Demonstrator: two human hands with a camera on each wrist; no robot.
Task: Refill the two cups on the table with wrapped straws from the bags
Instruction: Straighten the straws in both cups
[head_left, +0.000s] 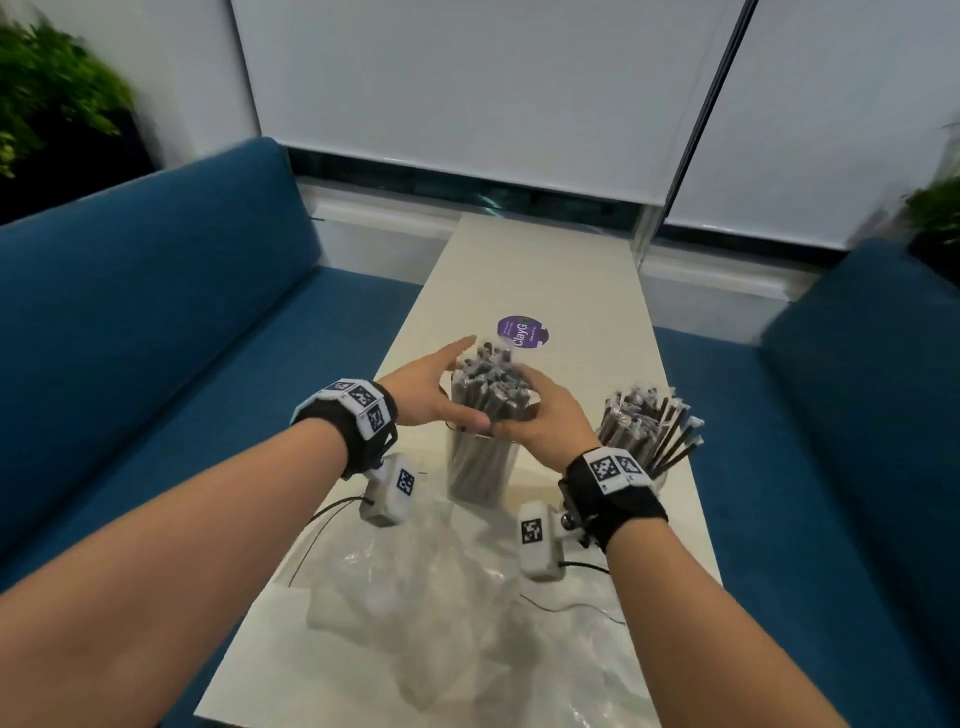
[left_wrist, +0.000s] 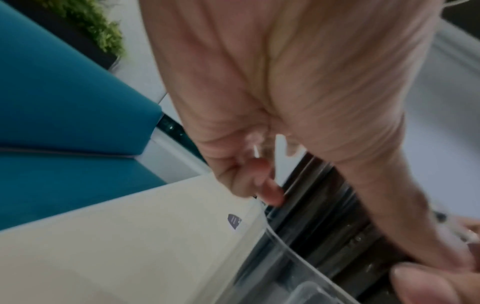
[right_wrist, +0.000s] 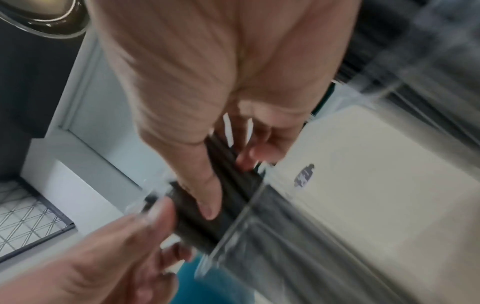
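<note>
A clear cup (head_left: 480, 467) stands mid-table, packed with a bundle of dark wrapped straws (head_left: 491, 384) that sticks out above its rim. Both hands close round the bundle's upper half. My left hand (head_left: 447, 384) cups its left side, thumb across the front. My right hand (head_left: 540, 410) grips the right side, its thumb lying on the straws (right_wrist: 233, 185) just above the cup's rim (right_wrist: 259, 216). In the left wrist view the curled fingers (left_wrist: 259, 185) touch the straws (left_wrist: 324, 205). A second cup (head_left: 660, 475), partly hidden by my right wrist, holds fanned-out straws (head_left: 644, 421).
Crumpled clear plastic bags (head_left: 415, 582) lie on the near end of the narrow white table (head_left: 545, 280). A purple round sticker (head_left: 521, 332) sits just beyond the hands. Blue sofas flank the table on the left (head_left: 156, 312) and on the right (head_left: 857, 389).
</note>
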